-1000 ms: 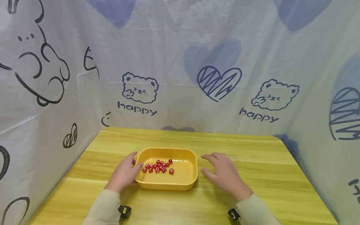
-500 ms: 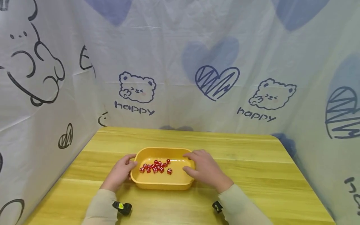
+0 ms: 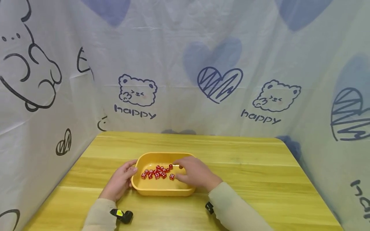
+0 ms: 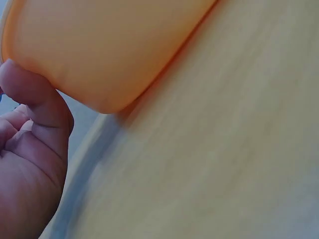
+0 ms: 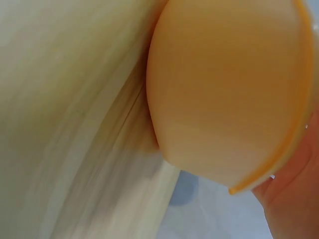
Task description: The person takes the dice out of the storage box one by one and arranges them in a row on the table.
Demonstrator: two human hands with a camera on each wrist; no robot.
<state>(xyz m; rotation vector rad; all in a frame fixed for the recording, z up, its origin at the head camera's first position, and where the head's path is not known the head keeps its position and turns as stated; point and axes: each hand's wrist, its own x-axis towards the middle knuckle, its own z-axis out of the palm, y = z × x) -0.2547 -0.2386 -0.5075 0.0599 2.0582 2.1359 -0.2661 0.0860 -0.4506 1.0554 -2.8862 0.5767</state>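
Several red dice (image 3: 157, 172) with white pips lie in a loose cluster in the left and middle part of a yellow plastic tray (image 3: 162, 192). My left hand (image 3: 118, 181) grips the tray's left end, thumb (image 4: 30, 82) at the rim and fingers around the outside. Over the tray's right end reaches my right hand (image 3: 198, 173), its thumb and fingers apart. A single die (image 3: 171, 176) lies close to the right thumb tip, and whether they touch I cannot tell. From the right wrist, the tray's outer wall (image 5: 224, 89) hides most of the hand.
The tray stands on a yellow wood-grain table (image 3: 245, 179). Behind it and at both sides hangs a pale cloth (image 3: 179, 106) with hearts and bears drawn on it. A black strap device (image 3: 122, 215) sits at the left wrist.
My right hand has moved left, from beside the tray to over its inside near the dice. My left hand has taken hold of the left rim.
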